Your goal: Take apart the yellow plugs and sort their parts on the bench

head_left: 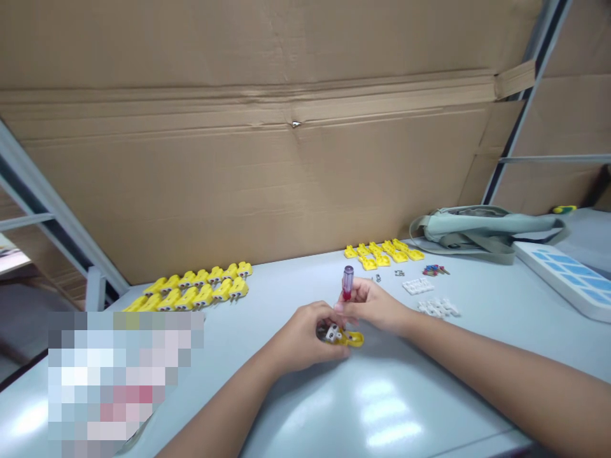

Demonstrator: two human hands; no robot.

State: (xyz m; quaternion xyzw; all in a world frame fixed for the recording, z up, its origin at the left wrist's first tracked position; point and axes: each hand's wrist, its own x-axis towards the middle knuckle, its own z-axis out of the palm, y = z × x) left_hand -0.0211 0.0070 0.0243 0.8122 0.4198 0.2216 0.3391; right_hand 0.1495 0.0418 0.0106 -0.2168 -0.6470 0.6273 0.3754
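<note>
My left hand (308, 337) is closed around a yellow plug housing (354, 339) on the table, its fingers and thumb at either side. Inside the housing's near half sits a white insert with metal parts (333, 333). My right hand (370, 306) grips a small screwdriver (348, 283) with a clear purple and red handle, held upright just above the housing. The screwdriver's tip is hidden behind the fingers, so I cannot tell whether it touches a screw.
Two rows of yellow plugs (193, 296) stand at the left. Yellow half shells (382, 259), small coloured parts (433, 270) and white plastic pieces (438, 308) lie at the right. Behind them are a green bag (477, 224) and a white-and-blue board (570, 277). Cardboard (286, 191) walls the back.
</note>
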